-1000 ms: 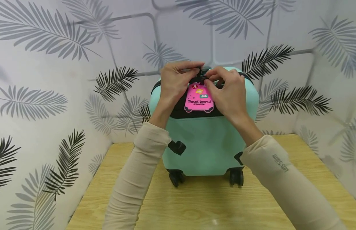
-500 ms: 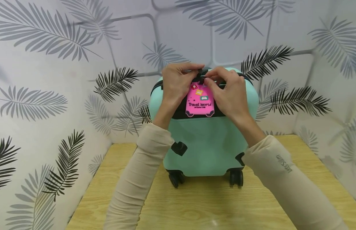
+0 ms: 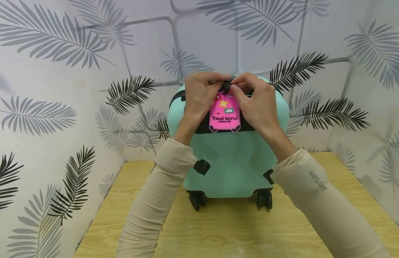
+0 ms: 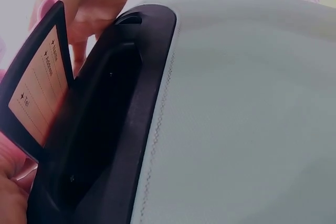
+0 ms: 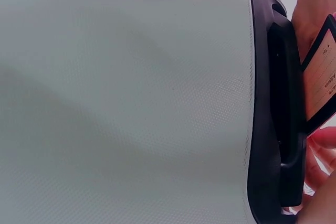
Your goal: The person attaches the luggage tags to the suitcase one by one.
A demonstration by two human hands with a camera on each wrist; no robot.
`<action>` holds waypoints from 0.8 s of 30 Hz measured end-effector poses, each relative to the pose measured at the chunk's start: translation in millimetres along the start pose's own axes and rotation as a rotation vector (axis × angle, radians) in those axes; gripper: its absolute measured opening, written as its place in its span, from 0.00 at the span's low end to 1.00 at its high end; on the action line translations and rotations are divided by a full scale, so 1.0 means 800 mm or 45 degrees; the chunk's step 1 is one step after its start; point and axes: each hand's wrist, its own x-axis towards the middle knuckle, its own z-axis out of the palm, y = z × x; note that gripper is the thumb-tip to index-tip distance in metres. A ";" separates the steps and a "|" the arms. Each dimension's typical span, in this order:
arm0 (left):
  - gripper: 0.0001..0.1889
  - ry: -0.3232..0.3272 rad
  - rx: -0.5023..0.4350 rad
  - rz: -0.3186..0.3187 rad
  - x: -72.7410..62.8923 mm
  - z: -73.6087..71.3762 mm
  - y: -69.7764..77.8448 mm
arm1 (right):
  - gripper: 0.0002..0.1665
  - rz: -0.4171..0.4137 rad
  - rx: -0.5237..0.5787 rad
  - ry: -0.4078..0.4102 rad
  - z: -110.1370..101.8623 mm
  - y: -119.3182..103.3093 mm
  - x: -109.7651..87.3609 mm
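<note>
A mint-green suitcase (image 3: pixel 231 165) stands upright, its black handle panel (image 3: pixel 202 125) near the top. In front of this panel hangs a pink luggage tag (image 3: pixel 224 114) printed "Travel World". My left hand (image 3: pixel 199 93) pinches the tag's black strap (image 3: pixel 226 86) between thumb and forefinger. From the other side my right hand (image 3: pixel 257 98) pinches the strap by its buckle, its fingertips close to the left ones. Both wrist views show the back of the tag (image 4: pixel 39 87), a card with name, address and tel lines. Fingers partly hide the strap's ends.
The suitcase's black wheels (image 3: pixel 265 199) rest on a wood-grain tabletop (image 3: pixel 231 233). Close behind stands a wall (image 3: pixel 205 43) with a leaf pattern, and it continues along both sides. Black corner pieces (image 3: pixel 202 167) sit on the suitcase's lower face.
The tag has dropped slightly and hangs straighter. My left hand has shifted a little right, bringing its fingertips nearer the right hand's at the strap. The suitcase stays put.
</note>
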 end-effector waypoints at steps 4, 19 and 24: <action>0.08 -0.025 0.071 -0.016 0.003 -0.001 0.004 | 0.08 0.013 0.005 -0.007 -0.001 -0.003 0.003; 0.13 -0.127 0.255 0.030 0.006 -0.006 0.011 | 0.06 0.045 -0.035 -0.035 -0.004 -0.012 0.010; 0.13 -0.148 0.234 0.001 0.005 -0.009 0.014 | 0.03 0.048 -0.066 -0.033 -0.004 -0.015 0.010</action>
